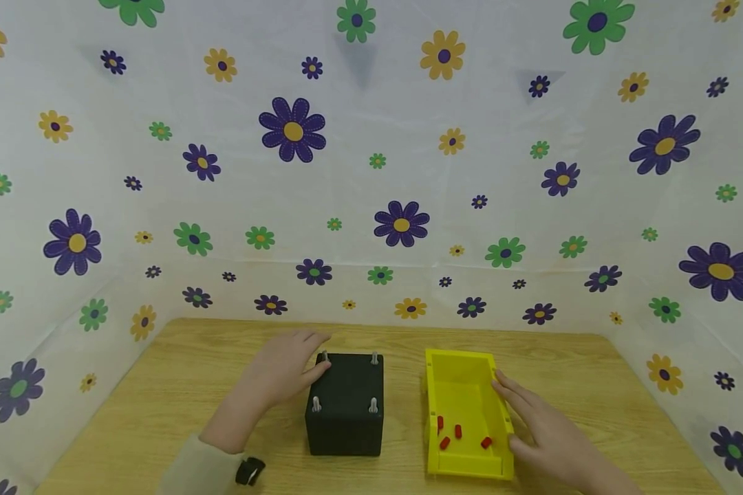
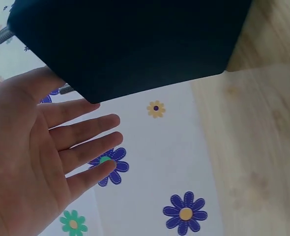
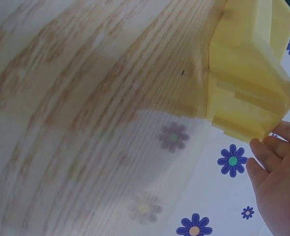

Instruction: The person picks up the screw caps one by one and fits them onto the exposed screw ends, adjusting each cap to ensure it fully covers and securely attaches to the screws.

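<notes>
A black box (image 1: 347, 405) stands on the table with several upright metal bolts (image 1: 374, 404) at the corners of its top. My left hand (image 1: 285, 364) is at the box's far left corner, thumb by a bolt there. In the left wrist view its fingers (image 2: 86, 135) are extended and spread beside the box, gripping nothing. Right of the box lies a yellow bin (image 1: 467, 465) with several small red pegs (image 1: 458, 431) inside, mostly towards the near end. My right hand (image 1: 547, 436) rests against the bin's right side, fingers nearly straight, fingertips at the wall and thumb near the rim.
The wooden table (image 1: 223, 440) ends at a white flower-printed sheet (image 1: 371, 172) that rises behind it and along both sides. A gap of bare wood separates the box and the bin. A dark band (image 1: 250, 471) sits at my left sleeve.
</notes>
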Tool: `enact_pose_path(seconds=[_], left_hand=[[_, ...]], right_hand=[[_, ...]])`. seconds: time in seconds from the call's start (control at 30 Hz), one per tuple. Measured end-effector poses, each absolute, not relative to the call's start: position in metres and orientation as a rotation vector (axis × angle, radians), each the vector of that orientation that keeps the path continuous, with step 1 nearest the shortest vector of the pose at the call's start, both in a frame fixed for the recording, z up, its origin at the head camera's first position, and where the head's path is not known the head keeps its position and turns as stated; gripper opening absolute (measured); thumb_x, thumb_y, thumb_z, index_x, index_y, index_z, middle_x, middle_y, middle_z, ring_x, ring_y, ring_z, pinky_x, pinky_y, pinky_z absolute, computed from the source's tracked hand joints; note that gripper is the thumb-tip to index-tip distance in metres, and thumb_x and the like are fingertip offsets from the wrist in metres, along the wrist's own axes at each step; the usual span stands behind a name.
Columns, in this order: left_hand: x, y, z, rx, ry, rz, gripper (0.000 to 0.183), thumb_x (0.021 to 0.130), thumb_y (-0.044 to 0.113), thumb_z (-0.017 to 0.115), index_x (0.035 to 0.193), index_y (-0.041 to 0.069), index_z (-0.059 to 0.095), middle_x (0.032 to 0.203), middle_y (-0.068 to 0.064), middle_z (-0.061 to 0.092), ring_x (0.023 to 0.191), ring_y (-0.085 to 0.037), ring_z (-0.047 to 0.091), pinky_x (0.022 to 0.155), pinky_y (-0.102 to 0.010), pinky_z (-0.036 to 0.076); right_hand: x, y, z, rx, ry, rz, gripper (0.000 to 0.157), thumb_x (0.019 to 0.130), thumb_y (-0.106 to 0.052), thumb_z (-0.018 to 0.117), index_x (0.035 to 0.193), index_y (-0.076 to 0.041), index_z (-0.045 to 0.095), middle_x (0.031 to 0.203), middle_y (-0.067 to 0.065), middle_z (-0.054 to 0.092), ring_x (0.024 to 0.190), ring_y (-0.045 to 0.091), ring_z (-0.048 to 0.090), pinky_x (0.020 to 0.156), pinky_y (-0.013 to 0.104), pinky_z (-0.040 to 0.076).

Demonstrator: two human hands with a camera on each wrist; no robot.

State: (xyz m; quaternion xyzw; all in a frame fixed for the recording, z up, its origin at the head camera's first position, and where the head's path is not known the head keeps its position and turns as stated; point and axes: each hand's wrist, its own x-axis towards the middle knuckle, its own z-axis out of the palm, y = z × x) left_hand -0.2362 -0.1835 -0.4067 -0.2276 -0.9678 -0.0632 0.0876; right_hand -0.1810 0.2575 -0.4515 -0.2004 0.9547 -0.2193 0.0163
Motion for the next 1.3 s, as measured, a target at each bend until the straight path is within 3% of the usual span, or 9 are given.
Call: enact_pose_path(seconds=[0.37,0.7,0.93,1.2,1.3], left_hand=[[-0.238,-0.189,-0.421,-0.610,-2.994,-0.579,0.043,0.111,0.036,0.056,0.142,0.007,0.065,0.147,-0.015,0.066,0.139,-0.037,0.060,0.117,-0.056,0.046],[-0.241,-0.192,-0.436,-0.548,-2.932,-1.056,0.034,0.110,0.034,0.058,0.133,0.012,0.069,0.136,-0.011,0.071,0.128,-0.034,0.067,0.111,-0.058,0.050],[-0.247,-0.195,-0.450,-0.495,-2.827,-1.373,0.029,0.108,0.028,0.063,0.129,0.009,0.070,0.124,-0.010,0.073,0.108,-0.020,0.067,0.098,-0.043,0.057],[-0.246,-0.194,-0.455,-0.387,-2.735,-1.618,0.032,0.106,0.025,0.066,0.130,0.005,0.069,0.128,-0.014,0.072,0.116,-0.025,0.068,0.104,-0.045,0.055],[-0.246,-0.194,-0.459,-0.317,-2.680,-1.754,0.033,0.105,0.024,0.068,0.130,0.003,0.069,0.126,-0.011,0.071,0.114,-0.020,0.066,0.102,-0.038,0.054]], right_hand=[[-0.182,0.257,-0.452,-0.610,2.973,-0.674,0.076,0.096,-0.027,0.066,0.165,-0.011,0.038,0.175,0.012,0.030,0.152,0.046,0.042,0.114,0.069,0.043],[-0.181,0.256,-0.453,-0.596,2.963,-0.672,0.074,0.096,-0.026,0.066,0.164,-0.009,0.040,0.175,0.013,0.030,0.152,0.047,0.043,0.114,0.070,0.043],[-0.181,0.255,-0.454,-0.581,2.950,-0.687,0.074,0.096,-0.026,0.066,0.163,-0.009,0.040,0.175,0.014,0.030,0.151,0.047,0.043,0.113,0.071,0.042],[-0.181,0.257,-0.456,-0.596,2.954,-0.661,0.074,0.097,-0.029,0.066,0.164,-0.010,0.040,0.174,0.014,0.030,0.152,0.048,0.042,0.113,0.070,0.043],[-0.181,0.257,-0.456,-0.596,2.954,-0.683,0.075,0.097,-0.028,0.065,0.164,-0.010,0.038,0.175,0.014,0.029,0.152,0.048,0.042,0.113,0.071,0.042]])
